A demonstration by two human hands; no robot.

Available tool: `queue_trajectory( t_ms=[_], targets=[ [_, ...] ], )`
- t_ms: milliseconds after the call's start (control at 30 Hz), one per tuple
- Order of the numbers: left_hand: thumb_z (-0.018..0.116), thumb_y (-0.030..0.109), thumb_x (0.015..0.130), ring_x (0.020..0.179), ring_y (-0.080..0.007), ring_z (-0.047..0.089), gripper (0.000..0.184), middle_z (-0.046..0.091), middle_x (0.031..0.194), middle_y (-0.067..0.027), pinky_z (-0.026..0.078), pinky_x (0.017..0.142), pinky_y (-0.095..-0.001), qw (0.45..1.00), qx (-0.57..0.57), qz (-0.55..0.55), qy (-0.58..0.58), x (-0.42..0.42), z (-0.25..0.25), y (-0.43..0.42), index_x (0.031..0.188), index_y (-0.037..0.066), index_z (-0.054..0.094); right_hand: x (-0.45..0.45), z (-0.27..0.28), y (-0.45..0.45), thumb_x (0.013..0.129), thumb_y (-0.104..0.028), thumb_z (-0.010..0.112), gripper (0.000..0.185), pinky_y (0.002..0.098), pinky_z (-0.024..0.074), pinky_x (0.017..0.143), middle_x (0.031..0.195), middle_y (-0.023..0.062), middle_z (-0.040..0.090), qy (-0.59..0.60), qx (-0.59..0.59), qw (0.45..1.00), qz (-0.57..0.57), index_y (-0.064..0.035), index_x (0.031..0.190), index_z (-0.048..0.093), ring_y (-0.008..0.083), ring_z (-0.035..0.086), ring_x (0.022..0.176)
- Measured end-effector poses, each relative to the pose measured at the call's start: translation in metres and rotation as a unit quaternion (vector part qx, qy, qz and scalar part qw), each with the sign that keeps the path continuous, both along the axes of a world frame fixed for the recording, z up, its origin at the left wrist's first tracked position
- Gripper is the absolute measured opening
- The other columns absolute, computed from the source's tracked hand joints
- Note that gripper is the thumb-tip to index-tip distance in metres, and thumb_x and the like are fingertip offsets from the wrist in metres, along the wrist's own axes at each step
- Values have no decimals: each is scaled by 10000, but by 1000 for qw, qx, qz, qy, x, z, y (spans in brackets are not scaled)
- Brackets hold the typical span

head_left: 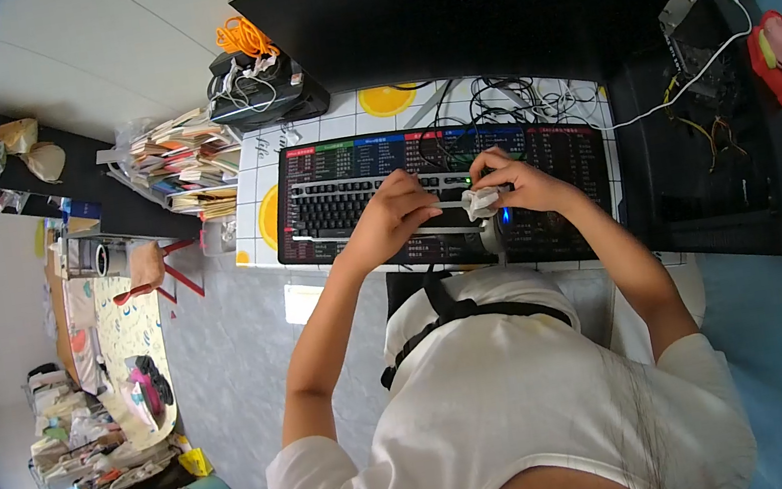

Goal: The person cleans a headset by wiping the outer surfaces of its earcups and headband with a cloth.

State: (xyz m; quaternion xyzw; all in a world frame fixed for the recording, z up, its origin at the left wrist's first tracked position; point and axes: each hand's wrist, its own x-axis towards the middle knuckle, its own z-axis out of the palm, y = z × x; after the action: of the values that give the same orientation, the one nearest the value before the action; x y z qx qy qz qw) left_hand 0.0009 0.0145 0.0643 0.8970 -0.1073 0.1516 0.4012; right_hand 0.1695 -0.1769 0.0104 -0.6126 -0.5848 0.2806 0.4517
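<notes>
Over the right part of the black keyboard (330, 211), both hands are close together. My left hand (396, 211) has its fingers pinched on a thin pale strip that runs toward my right hand. My right hand (518, 183) is closed on a crumpled white piece (481, 203), which hangs at its fingertips. Whether the strip and the white piece are one object is hard to tell. Just below my right hand lies a pale rounded object (492, 237), with a blue light beside it. Under everything is a dark printed desk mat (568, 208).
A wide black monitor (468, 15) stands behind the mat, with tangled black cables (501, 101) below it. At the right are an open computer case (715, 145) and a red figure (778, 60). Papers (185, 154) and a black device (262, 92) are at the left.
</notes>
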Motion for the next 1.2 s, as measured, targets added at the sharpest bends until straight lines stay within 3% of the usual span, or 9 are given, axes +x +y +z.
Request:
queue_trajectory(
  t_ms=[167, 500, 633, 733, 933, 967, 1200],
  targets=[
    [685, 59, 740, 799, -247, 515, 152, 567, 782, -96, 432, 722, -327, 997, -31, 65, 11, 1, -11, -3, 865, -20, 646, 0, 2, 5, 753, -54, 675, 242, 297, 365, 897, 1015, 19, 489, 90, 3, 996, 28, -13, 989, 639, 178, 417, 1049],
    [686, 61, 737, 788, -257, 504, 137, 569, 788, -92, 429, 713, -336, 999, -22, 31, 17, 5, 5, -10, 843, -14, 640, 0, 10, 2, 808, -169, 671, 217, 293, 386, 864, 1022, 21, 486, -34, -9, 999, 27, -17, 959, 640, 171, 411, 1029],
    [701, 67, 721, 784, -259, 500, 151, 569, 777, -95, 431, 712, -340, 1000, -19, 8, 3, 7, 6, -11, 837, -9, 642, 8, 14, -6, 796, -208, 690, 268, 277, 382, 804, 995, 12, 473, -7, -24, 998, 55, -42, 1000, 635, 165, 405, 1007],
    [696, 71, 729, 786, -262, 502, 145, 569, 778, -97, 429, 716, -346, 999, -33, 9, -15, 7, 4, -12, 838, -8, 642, 3, 23, -6, 799, -140, 669, 181, 303, 340, 910, 1026, 34, 472, 28, -56, 997, 48, -8, 915, 625, 196, 390, 1063],
    [677, 60, 737, 784, -274, 503, 141, 550, 771, -100, 425, 714, -352, 998, -32, 44, 5, 6, 3, -15, 848, -15, 631, -10, 21, 0, 807, -97, 626, 160, 301, 334, 923, 1054, 69, 453, 18, -14, 999, 42, 17, 908, 580, 218, 390, 1059],
    [676, 53, 732, 782, -276, 503, 144, 546, 771, -102, 425, 711, -350, 1000, -8, 21, 14, 6, 3, -17, 847, -18, 626, -13, 22, 3, 817, -122, 636, 198, 296, 351, 885, 959, 54, 454, -27, 48, 997, 51, 21, 912, 538, 210, 418, 986],
    [682, 38, 715, 761, -265, 516, 139, 572, 776, -90, 440, 685, -343, 999, 23, 33, -4, 9, 7, -14, 840, -7, 643, 2, 17, 0, 800, -159, 664, 202, 297, 355, 891, 976, 30, 476, -46, -18, 998, 27, -6, 928, 632, 201, 399, 1033]
  ],
)
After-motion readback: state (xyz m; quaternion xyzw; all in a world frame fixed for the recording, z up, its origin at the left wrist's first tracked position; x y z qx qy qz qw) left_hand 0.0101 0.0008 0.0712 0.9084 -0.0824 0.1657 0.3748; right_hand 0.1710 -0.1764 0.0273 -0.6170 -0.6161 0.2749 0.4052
